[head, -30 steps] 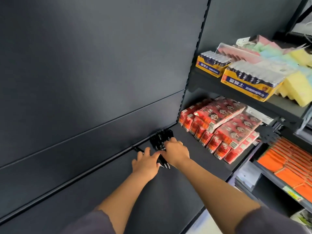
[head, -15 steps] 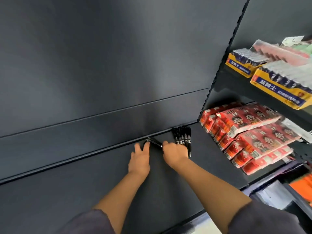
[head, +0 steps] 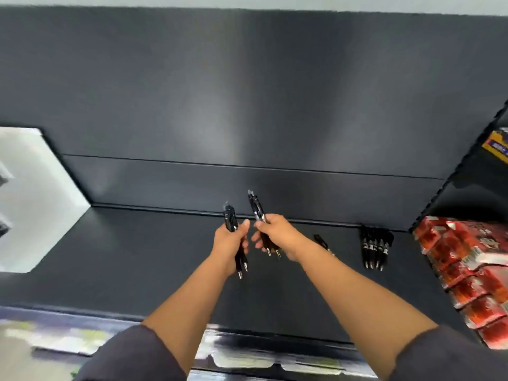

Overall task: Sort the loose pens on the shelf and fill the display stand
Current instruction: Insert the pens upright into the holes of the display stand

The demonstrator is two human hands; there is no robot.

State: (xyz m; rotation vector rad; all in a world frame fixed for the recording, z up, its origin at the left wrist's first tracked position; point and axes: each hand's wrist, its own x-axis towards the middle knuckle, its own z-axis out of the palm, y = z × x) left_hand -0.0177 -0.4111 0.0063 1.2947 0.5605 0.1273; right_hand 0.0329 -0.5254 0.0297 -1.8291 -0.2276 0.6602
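Note:
My left hand grips a small bunch of black pens, tips pointing down toward me, lifted above the dark shelf. Close beside it, my right hand grips another bunch of black pens that sticks up past the fingers. To the right, a single black pen lies loose on the shelf. Further right, a row of several black pens lies side by side against the back panel. No display stand is in view.
Red packets are stacked at the shelf's right end, past a black upright. A yellow box sits on a higher shelf at far right. A pale floor or wall area shows at left.
Both hands have lifted off the shelf, each now holding a bunch of pens. The view has swung left, so the pen row and red packets sit further right.

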